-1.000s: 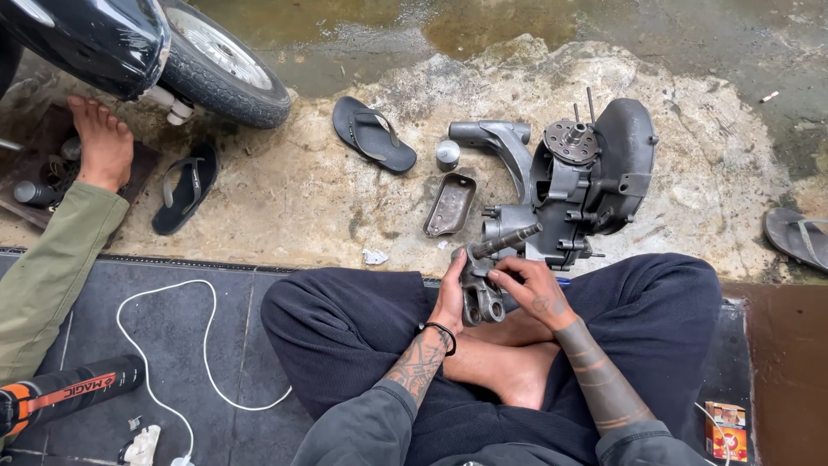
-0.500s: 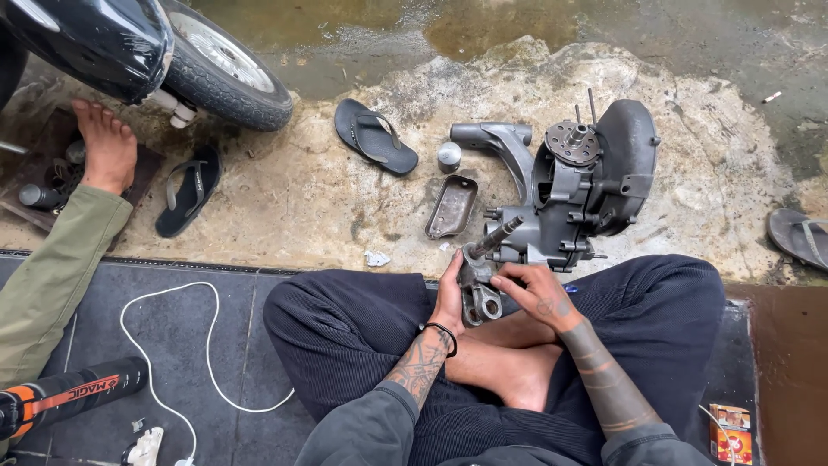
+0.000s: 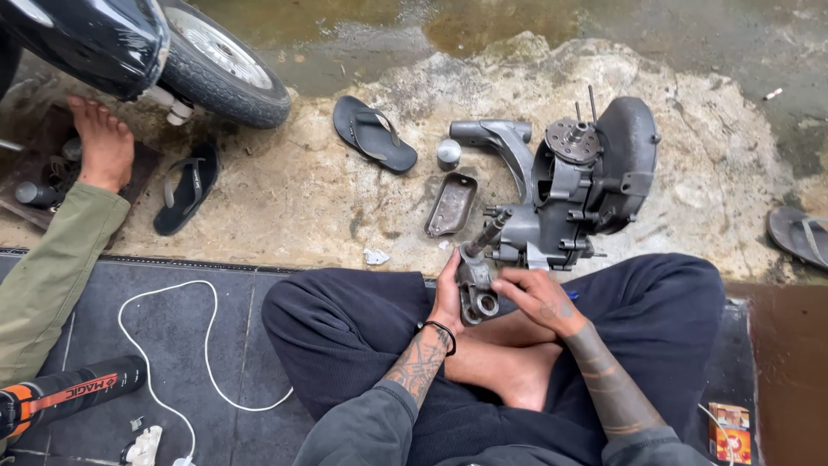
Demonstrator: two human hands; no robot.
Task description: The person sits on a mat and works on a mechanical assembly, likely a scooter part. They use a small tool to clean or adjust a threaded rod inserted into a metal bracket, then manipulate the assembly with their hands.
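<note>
I sit cross-legged in dark trousers in front of a grey scooter engine block (image 3: pixel 586 185) that lies on the concrete. My left hand (image 3: pixel 448 298) grips a small grey metal part (image 3: pixel 477 289) at the engine's near end, from which a threaded shaft (image 3: pixel 488 233) sticks up. My right hand (image 3: pixel 536 298) rests on the same part from the right, fingers curled against it. A loose metal cover plate (image 3: pixel 451 205) and a small round metal cap (image 3: pixel 448 153) lie on the ground to the left of the engine.
A scooter's front wheel (image 3: pixel 220 69) stands at the upper left. Another person's bare foot (image 3: pixel 103 147) and green trouser leg are at the left edge. Black sandals (image 3: pixel 375 131) (image 3: pixel 188 185), a grey one (image 3: pixel 802 237), a white cable (image 3: pixel 181 345) and a black-orange tube (image 3: pixel 65 393) lie around.
None of the parts has moved; both hands stay on the small metal part. The view has shifted very slightly.
</note>
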